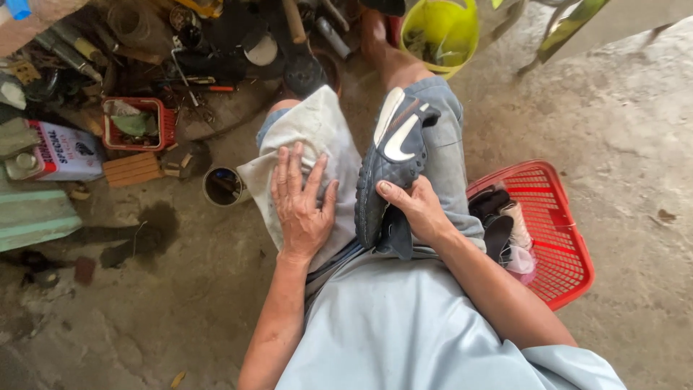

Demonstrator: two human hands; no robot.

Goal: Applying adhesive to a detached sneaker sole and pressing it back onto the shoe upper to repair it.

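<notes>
Dark navy sports shoe with white side stripes lies on the person's right thigh, toe pointing far, gripped at its heel by the right hand, fingers curled around it. Left hand presses flat, fingers spread, on a pale grey cloth over the left knee. Red plastic mesh basket sits just right.
</notes>
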